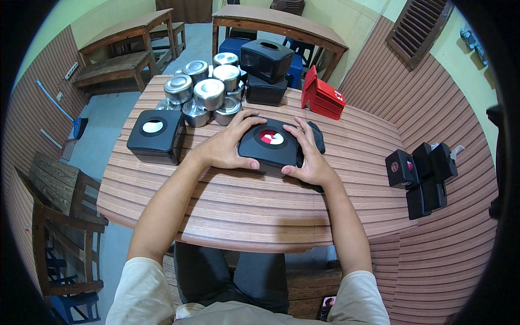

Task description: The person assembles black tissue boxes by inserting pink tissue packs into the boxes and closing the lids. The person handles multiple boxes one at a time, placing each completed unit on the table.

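A black tissue box (265, 149) with an oval opening, red and white showing inside, sits in front of me on the wood-striped table (254, 211). My left hand (230, 143) grips its left side, thumb along the near edge and fingers over the top. On the opposite side, my right hand (310, 160) holds it the same way. A dark cloth (316, 138) lies partly hidden behind and under my right hand. To the left stands another black tissue box (156, 142) with white in its opening.
Several stacked silver round tins (209, 95) stand at the back, beside two stacked black tissue boxes (265, 60). Red folded table signs (323, 97) sit at the far right. More black boxes (424, 176) are grouped at the right edge. A wooden bench (54, 184) stands left.
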`<action>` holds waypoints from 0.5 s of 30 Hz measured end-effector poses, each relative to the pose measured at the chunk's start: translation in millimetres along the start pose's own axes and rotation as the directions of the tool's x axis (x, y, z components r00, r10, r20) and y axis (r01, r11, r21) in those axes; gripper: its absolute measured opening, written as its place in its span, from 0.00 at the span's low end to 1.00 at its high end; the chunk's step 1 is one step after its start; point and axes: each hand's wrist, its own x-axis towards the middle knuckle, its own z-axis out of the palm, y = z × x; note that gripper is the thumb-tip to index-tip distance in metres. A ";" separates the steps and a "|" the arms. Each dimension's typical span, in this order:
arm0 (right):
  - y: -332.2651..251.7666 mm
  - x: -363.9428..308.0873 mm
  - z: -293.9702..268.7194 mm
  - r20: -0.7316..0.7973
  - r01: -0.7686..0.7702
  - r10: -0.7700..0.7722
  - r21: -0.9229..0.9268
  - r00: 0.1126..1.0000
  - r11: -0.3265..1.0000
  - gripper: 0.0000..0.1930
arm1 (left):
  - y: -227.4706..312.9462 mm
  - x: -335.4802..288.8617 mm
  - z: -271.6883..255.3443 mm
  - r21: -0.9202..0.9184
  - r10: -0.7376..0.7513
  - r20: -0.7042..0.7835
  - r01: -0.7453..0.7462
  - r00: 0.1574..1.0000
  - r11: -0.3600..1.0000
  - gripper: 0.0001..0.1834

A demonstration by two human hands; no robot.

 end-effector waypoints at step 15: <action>-4.3 2.4 -2.0 0.035 -0.026 0.023 0.086 0.999 0.996 0.55 | 3.2 -0.1 2.0 -0.037 -0.022 -0.008 0.022 1.000 0.999 0.56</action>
